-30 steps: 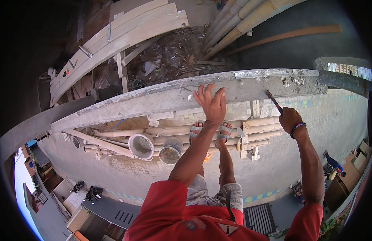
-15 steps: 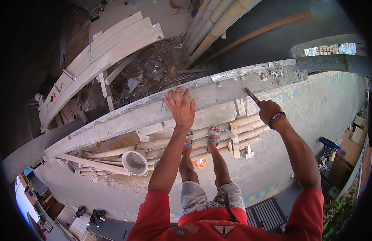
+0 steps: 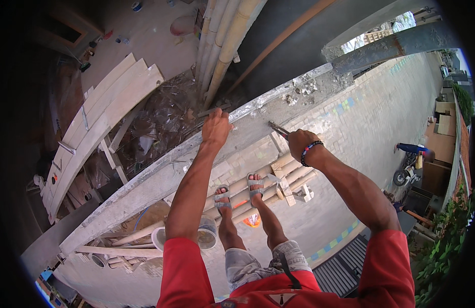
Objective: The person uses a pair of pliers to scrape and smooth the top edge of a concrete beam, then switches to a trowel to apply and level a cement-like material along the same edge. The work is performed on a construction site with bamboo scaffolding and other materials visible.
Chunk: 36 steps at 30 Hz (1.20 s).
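Note:
My left hand [image 3: 216,128] is on the far edge of the long concrete ledge [image 3: 263,110], its fingers curled over the rim. In my right fist [image 3: 301,143] is a dark metal hand tool that looks like pincers [image 3: 278,130]. The jaws point up and left and lie over the ledge's near side; whether they touch it I cannot tell. A beaded bracelet [image 3: 312,150] circles my right wrist. Along its right part, the top of the ledge is rough and broken, with pale patches.
My sandaled feet [image 3: 223,197] stand on bamboo poles [image 3: 237,192] high above a paved ground [image 3: 371,123]. Buckets [image 3: 206,233] hang or stand by my left forearm. Beyond the ledge are debris [image 3: 160,118], curved boards [image 3: 104,102] and upright bamboo [image 3: 224,46]. A steel beam [image 3: 396,49] meets the ledge's right end.
My left hand went from lying flat with spread fingers to curling over the ledge's far edge. The view has turned and shifted right; my right hand still grips the pincers.

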Each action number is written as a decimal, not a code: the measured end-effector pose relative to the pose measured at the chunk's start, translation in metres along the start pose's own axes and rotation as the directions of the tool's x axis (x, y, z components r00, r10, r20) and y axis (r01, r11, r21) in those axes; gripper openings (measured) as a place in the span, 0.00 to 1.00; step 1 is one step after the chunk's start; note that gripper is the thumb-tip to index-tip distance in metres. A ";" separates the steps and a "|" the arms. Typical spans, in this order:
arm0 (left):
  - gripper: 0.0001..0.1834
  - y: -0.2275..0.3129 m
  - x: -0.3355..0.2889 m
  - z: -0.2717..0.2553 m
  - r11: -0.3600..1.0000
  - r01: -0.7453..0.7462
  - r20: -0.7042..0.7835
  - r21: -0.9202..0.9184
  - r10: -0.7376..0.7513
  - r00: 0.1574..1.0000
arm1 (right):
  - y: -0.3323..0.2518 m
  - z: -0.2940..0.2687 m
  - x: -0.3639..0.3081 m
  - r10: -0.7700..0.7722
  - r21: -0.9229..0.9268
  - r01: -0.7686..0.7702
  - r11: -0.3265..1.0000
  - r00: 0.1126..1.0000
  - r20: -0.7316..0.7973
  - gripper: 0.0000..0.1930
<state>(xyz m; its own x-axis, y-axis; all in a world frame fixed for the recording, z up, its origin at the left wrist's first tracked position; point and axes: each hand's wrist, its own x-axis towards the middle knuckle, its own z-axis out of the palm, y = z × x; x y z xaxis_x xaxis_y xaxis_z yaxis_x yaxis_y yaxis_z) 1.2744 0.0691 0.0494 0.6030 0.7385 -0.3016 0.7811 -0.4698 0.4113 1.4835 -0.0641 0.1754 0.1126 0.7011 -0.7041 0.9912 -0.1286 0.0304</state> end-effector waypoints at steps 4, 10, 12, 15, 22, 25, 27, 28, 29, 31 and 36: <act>0.22 -0.004 0.002 -0.009 1.000 0.009 0.082 -0.019 -0.007 0.997 | -0.001 -0.009 0.002 -0.004 0.022 0.003 1.000 0.999 0.043 0.19; 0.22 -0.004 0.000 -0.016 0.997 -0.035 0.046 -0.072 0.038 0.998 | 0.005 0.002 0.014 0.030 0.035 -0.031 0.999 0.999 0.034 0.21; 0.24 -0.017 0.002 -0.014 0.992 -0.066 -0.003 -0.107 0.066 0.998 | 0.005 0.001 0.016 0.019 0.047 -0.020 0.999 1.000 0.022 0.22; 0.26 -0.035 0.009 -0.017 0.951 -0.018 -0.022 -0.309 0.012 1.000 | 0.002 -0.002 0.017 0.003 0.042 -0.004 0.999 1.000 0.029 0.22; 0.22 -0.040 0.005 -0.052 0.810 0.145 0.125 -0.568 -0.089 0.988 | 0.010 0.007 0.012 0.022 0.056 -0.023 0.998 1.000 0.009 0.22; 0.22 -0.052 0.001 -0.052 0.818 0.152 0.071 -0.555 -0.136 0.988 | 0.009 0.006 0.011 0.010 0.052 -0.010 0.999 1.000 0.000 0.22; 0.22 -0.055 0.002 -0.054 0.838 0.196 0.070 -0.509 -0.187 0.980 | 0.009 0.005 0.012 0.007 0.038 -0.007 0.999 1.000 0.005 0.22; 0.22 -0.056 0.004 -0.056 0.854 0.227 0.079 -0.469 -0.216 0.973 | 0.010 0.005 0.012 0.007 0.034 -0.007 0.999 1.000 0.008 0.22; 0.22 -0.055 0.006 -0.057 0.866 0.257 0.087 -0.428 -0.244 0.966 | 0.010 0.006 0.014 0.008 0.030 -0.008 1.000 1.000 0.013 0.22; 0.22 -0.050 0.007 -0.061 0.890 0.270 0.088 -0.369 -0.255 0.963 | 0.011 0.007 0.015 0.010 0.020 -0.011 1.000 1.000 0.023 0.22; 0.22 -0.055 0.016 -0.050 0.963 0.215 -0.050 -0.165 -0.226 0.973 | 0.009 0.001 0.014 -0.028 -0.003 0.028 1.000 0.999 0.035 0.21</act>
<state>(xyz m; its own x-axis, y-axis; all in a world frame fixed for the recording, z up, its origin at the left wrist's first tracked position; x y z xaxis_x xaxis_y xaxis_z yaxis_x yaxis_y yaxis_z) 1.2330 0.1302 0.0650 0.4024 0.8485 -0.3435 0.8547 -0.2138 0.4731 1.4936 -0.0560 0.1648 0.0825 0.6797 -0.7289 0.9942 -0.1066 0.0132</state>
